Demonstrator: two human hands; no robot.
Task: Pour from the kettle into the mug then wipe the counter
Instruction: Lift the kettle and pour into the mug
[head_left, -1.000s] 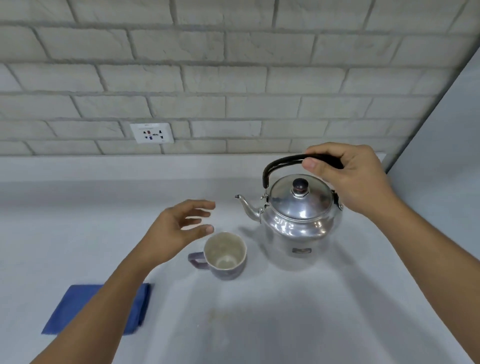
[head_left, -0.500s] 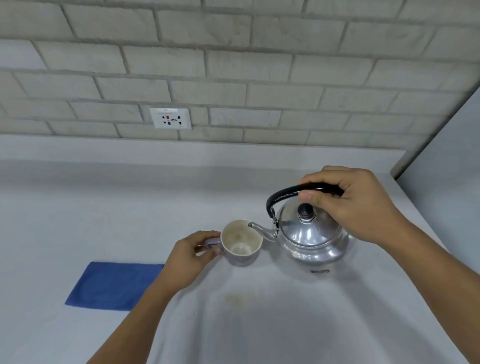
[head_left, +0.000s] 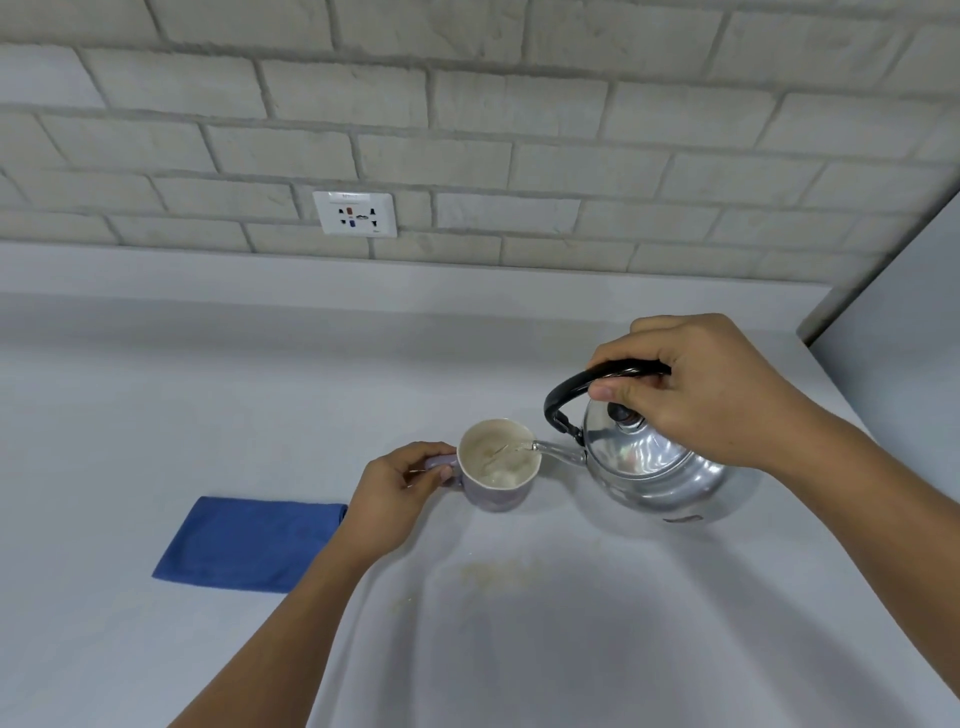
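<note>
Water (head_left: 511, 448) is running in a thin stream from the spout of the steel kettle (head_left: 649, 462) into the mug (head_left: 496, 465), and we are seeing it splash inside the pale interior. We are tilting the kettle toward the mug with our right hand (head_left: 711, 395), whose fingers are closed around the black handle (head_left: 597, 376) arching over the lid; the thumb is pressing on the near side of that handle just above the dark lid knob (head_left: 620, 413). Our left hand (head_left: 392, 493) is curled around the mug's lilac handle, thumb and fingers pinching it, and is steadying the mug, which is standing upright on the grey counter (head_left: 208, 395) just left of the kettle, its rim right under the spout tip. We cannot tell whether the kettle's base is touching the counter or hanging just above it. We are seeing a folded blue cloth (head_left: 244, 543) lying flat on the counter left of our left forearm, apart from the mug. We are also noticing a faint yellowish stain (head_left: 501, 574) on the counter in front of the mug, and a white wall socket (head_left: 355, 213) set in the brick wall behind
</note>
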